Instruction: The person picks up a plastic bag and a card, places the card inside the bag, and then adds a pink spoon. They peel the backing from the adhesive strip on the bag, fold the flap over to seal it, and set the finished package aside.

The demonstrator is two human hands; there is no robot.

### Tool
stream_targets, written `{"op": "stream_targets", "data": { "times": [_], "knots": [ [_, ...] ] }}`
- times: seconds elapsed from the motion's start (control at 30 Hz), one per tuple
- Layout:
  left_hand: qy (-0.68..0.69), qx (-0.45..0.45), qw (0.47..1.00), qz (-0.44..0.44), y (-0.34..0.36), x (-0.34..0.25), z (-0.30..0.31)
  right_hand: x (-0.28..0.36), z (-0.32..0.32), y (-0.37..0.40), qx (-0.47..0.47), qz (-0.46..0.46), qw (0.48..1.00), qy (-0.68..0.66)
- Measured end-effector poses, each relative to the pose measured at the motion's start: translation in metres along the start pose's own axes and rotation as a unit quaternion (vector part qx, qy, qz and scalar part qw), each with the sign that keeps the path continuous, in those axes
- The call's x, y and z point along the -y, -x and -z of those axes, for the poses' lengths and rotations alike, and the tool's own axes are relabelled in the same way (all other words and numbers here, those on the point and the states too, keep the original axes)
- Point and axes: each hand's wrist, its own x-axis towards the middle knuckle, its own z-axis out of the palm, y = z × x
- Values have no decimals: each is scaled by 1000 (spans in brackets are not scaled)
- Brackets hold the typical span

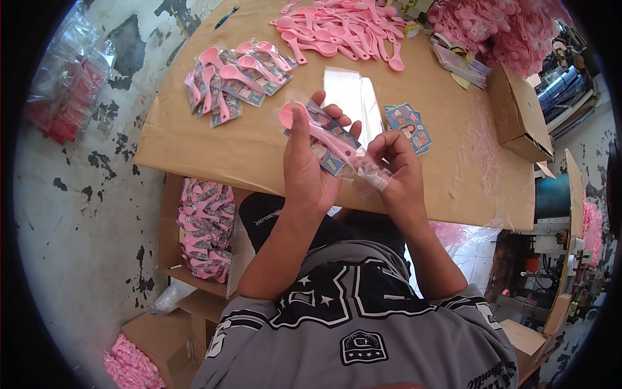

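My left hand (pixel 303 162) is closed around a pink measuring spoon (pixel 330 138) and a blue printed card (pixel 332 162), both inside a clear plastic bag (pixel 360 170). The thumb lies by the spoon's bowl. At the bag's near right end, my right hand (pixel 403 181) pinches the loose plastic between thumb and fingers. Just beyond my hands lies a stack of clear bags (pixel 342 84). A small fanned pile of printed cards (pixel 409 125) rests to the right of it. Several bagged spoons with cards (pixel 241 76) are heaped on the left of the table.
Loose pink spoons (pixel 343 29) spread over the back of the brown-covered table (pixel 188 139). A large bag of pink spoons (pixel 495 29) and a cardboard box (pixel 518 113) stand at the right. Below the left edge, another box holds packed spoons (pixel 206 227). A pen (pixel 226 17) lies far left.
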Motion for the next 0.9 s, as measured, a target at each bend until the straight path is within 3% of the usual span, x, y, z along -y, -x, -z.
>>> {"op": "stream_targets", "data": {
  "times": [0.1, 0.3, 0.5, 0.8, 0.9],
  "knots": [
    [-30, 8, 999, 22, 0, 1, -1, 7, -4, 1, -20, -47, 999, -14],
    [-73, 8, 995, 72, 1, 3, -3, 8, 0, 3, -45, 73, 991, 104],
    [-60, -6, 993, 102, -1, 5, -3, 16, 10, 0, -11, 195, 959, 206],
    [-54, 9, 988, 142, 1, 5, -3, 5, 16, 1, -28, 136, 974, 176],
    [-28, 18, 987, 158, 0, 2, 2, 16, 9, -1, -51, 263, 923, 274]
  ]
}}
